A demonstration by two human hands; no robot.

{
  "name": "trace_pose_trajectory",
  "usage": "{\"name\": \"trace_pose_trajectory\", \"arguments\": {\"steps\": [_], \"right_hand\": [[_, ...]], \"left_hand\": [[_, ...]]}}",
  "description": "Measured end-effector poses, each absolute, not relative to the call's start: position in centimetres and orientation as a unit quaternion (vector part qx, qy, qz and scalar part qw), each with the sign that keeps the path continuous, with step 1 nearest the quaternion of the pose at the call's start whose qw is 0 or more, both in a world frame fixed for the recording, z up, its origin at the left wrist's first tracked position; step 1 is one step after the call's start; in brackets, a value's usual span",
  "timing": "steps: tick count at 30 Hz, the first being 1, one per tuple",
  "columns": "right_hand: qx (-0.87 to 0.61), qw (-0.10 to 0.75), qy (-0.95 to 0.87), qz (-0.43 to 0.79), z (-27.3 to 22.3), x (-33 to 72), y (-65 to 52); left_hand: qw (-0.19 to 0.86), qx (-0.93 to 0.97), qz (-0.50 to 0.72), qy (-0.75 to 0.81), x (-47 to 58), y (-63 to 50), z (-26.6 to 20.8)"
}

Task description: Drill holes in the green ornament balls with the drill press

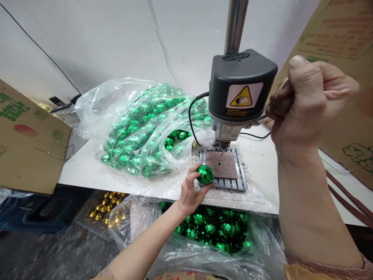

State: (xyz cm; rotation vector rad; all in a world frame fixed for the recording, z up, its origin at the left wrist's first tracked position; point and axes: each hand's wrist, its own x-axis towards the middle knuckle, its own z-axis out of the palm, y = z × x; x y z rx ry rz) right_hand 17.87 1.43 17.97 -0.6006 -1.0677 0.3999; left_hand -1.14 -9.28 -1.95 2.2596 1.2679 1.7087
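Between the thumb and fingers of my left hand [192, 190] is a shiny green faceted ball [205, 175], held over the near left edge of the drill press base [241, 184]. A small dark spot shows on the ball's face. My right hand [309, 93] is raised beside the black drill press head [243, 83], its fingers curled round a dark knob [283, 93], partly hidden. The thin drill bit [222, 153] points down above a brown board [229, 166] with a dark hole in it, apart from the ball.
A clear plastic bag of green balls [136, 128] lies left of the drill press. Below the table edge sits an open bag of green balls [210, 228]. Gold balls [101, 208] lie lower left. Cardboard boxes [32, 140] flank both sides; dark shavings litter the white table [84, 171].
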Motion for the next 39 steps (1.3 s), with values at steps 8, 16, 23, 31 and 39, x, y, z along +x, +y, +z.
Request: {"name": "trace_pose_trajectory", "arguments": {"steps": [8,16,23,31,39], "right_hand": [[-0.289,0.798,-0.498,0.180,18.0,17.9,1.3],[-0.272,0.807,-0.492,0.181,18.0,17.7,1.6],[-0.279,0.802,-0.499,0.175,17.9,17.8,1.4],[-0.295,0.794,-0.500,0.180,17.9,17.8,1.0],[-0.301,0.807,-0.476,0.178,17.9,17.4,0.7]], "left_hand": [[0.035,0.730,0.570,0.376,-0.9,-9.0,-1.8],[0.044,0.731,0.569,0.375,-1.1,-9.1,-2.2],[0.030,0.738,0.555,0.383,-1.2,-9.2,-2.2],[0.047,0.872,0.346,0.343,-3.7,-13.6,-1.9],[-0.048,0.829,0.165,0.532,-6.0,-16.4,-0.3]]}}
